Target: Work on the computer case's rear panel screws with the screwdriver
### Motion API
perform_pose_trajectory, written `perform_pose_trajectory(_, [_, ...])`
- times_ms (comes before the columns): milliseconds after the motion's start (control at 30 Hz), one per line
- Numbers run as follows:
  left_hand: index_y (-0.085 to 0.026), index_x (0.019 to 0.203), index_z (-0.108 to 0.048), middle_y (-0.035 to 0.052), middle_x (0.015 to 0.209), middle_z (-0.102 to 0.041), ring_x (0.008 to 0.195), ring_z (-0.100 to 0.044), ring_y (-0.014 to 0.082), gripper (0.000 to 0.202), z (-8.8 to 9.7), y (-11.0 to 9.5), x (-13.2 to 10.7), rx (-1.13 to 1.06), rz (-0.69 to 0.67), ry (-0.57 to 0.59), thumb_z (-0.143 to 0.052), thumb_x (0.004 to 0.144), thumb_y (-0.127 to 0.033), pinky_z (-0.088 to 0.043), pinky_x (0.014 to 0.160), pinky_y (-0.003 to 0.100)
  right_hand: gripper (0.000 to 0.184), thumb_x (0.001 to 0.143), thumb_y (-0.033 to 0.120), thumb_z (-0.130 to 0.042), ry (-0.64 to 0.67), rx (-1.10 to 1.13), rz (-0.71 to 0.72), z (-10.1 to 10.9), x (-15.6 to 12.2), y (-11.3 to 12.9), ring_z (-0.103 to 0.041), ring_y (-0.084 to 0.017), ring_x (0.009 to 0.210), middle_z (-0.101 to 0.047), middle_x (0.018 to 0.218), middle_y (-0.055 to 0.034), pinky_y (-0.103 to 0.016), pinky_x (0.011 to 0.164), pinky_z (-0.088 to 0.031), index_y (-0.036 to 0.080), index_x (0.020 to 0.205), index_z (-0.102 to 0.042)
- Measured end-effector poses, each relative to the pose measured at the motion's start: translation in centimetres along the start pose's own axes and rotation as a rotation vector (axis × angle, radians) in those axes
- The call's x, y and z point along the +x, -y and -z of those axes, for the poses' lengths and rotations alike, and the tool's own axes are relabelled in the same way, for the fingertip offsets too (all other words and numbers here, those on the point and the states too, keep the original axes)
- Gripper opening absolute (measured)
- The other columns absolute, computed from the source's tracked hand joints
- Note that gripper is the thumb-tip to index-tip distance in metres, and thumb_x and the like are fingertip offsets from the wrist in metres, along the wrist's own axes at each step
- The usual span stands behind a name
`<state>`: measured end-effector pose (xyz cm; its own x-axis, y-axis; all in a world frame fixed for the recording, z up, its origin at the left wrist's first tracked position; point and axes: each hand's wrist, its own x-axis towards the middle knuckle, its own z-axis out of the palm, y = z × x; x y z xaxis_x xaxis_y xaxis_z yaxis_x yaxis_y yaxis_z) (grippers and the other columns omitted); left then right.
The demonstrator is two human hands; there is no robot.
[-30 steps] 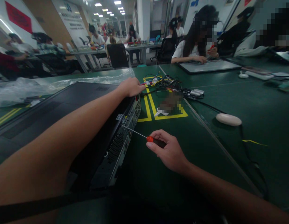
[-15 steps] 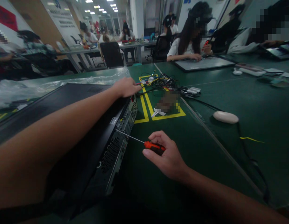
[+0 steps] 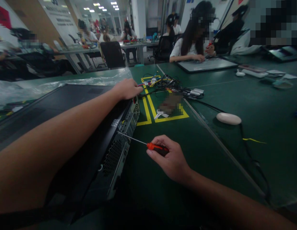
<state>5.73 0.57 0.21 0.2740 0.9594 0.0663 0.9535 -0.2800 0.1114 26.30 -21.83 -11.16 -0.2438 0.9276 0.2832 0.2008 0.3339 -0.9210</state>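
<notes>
A black computer case [image 3: 49, 101] lies flat on the green table, its metal rear panel [image 3: 114, 157] facing right. My left hand [image 3: 128, 89] grips the far rear corner of the case; some of its fingers are hidden over the edge. In my right hand [image 3: 172, 156] is a screwdriver [image 3: 158, 149] with a red and black handle, held between thumb and curled fingers. Its thin shaft points left, and the tip meets the rear panel's top edge near a small silver label [image 3: 115, 122]. Whether the tip sits in a screw is too small to tell.
Tangled cables [image 3: 168, 82] lie beyond the case, near yellow tape markings [image 3: 171, 119]. A white oval object [image 3: 228, 118] rests on a black cord at right. Clear plastic wrap [image 3: 90, 81] spreads behind the case. Across the table a person works at a flat panel [image 3: 207, 65].
My right fingers have closed a little more around the screwdriver handle. The tip stays at the same spot on the case, and my left hand keeps its place. The camera view has shifted slightly.
</notes>
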Motion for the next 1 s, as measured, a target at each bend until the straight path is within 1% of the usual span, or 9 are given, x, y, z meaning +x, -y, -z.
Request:
perform_pose_trajectory(233, [-0.018,0.108,-0.085,0.0173,0.099,-0.076,0.096,-0.067,0.0317,0.056,0.09,-0.13,-0.11,0.020,0.004,-0.003,-0.044,0.088,-0.052,-0.047,0.084,0.040,0.008,0.090,0.023,-0.077,-0.008,-0.011,0.011,0.08,0.01,-0.01,-0.068,-0.018,0.077,-0.073,0.087,-0.0009,-0.030,0.070,-0.050,0.022,0.096,-0.072])
perform_pose_trajectory(333, [-0.019,0.108,-0.085,0.0175,0.098,-0.076,0.097,-0.067,0.0320,0.055,0.10,-0.15,-0.06,0.005,0.010,0.015,-0.045,0.087,-0.051,-0.048,0.085,0.041,0.007,0.090,0.023,-0.076,0.000,-0.004,0.004,0.01,-0.08,0.07,-0.068,-0.018,0.076,-0.074,0.086,-0.0010,-0.030,0.069,-0.051,0.022,0.095,-0.072])
perform_pose_trajectory(400, [-0.019,0.108,-0.085,0.0179,0.097,-0.075,0.099,-0.067,0.0327,0.055,0.07,-0.13,0.00,0.003,0.005,0.004,-0.046,0.087,-0.051,-0.048,0.086,0.042,0.007,0.091,0.024,-0.076,0.012,-0.001,0.003,-0.11,-0.16,0.08,-0.068,-0.018,0.075,-0.074,0.086,-0.0011,-0.030,0.068,-0.051,0.022,0.095,-0.072])
perform_pose_trajectory(533, [-0.017,0.107,-0.085,0.0190,0.100,-0.075,0.098,-0.067,0.0338,0.056,-0.02,-0.02,0.13,0.004,0.006,0.006,-0.044,0.088,-0.051,-0.048,0.085,0.043,0.007,0.091,0.026,-0.076,0.018,0.023,-0.012,-0.36,-0.30,-0.06,-0.068,-0.018,0.075,-0.074,0.085,-0.0015,-0.030,0.069,-0.052,0.022,0.095,-0.072])
perform_pose_trajectory(700, [-0.018,0.104,-0.085,0.0187,0.099,-0.074,0.097,-0.066,0.0327,0.055,-0.06,0.11,0.19,-0.003,-0.011,-0.010,-0.044,0.089,-0.052,-0.047,0.086,0.043,0.008,0.094,0.027,-0.074,0.039,0.025,-0.030,-0.40,-0.43,-0.43,-0.068,-0.018,0.076,-0.073,0.088,-0.0021,-0.030,0.069,-0.052,0.021,0.100,-0.073])
perform_pose_trajectory(833, [-0.019,0.105,-0.084,0.0182,0.098,-0.073,0.097,-0.066,0.0332,0.054,0.10,-0.05,0.02,0.006,0.007,0.012,-0.045,0.089,-0.052,-0.047,0.087,0.043,0.009,0.098,0.028,-0.069,0.038,-0.017,-0.022,-0.25,-0.27,-0.33,-0.066,-0.018,0.076,-0.071,0.088,-0.0024,-0.031,0.069,-0.050,0.021,0.099,-0.074])
perform_pose_trajectory(1000, [-0.019,0.109,-0.083,0.0169,0.095,-0.072,0.099,-0.065,0.0334,0.052,0.22,-0.26,-0.14,-0.012,0.031,0.004,-0.048,0.089,-0.052,-0.047,0.087,0.042,0.019,0.104,0.030,-0.059,0.073,-0.006,0.010,-0.31,-0.11,0.23,-0.063,-0.017,0.075,-0.069,0.085,-0.0025,-0.031,0.069,-0.048,0.020,0.097,-0.074])
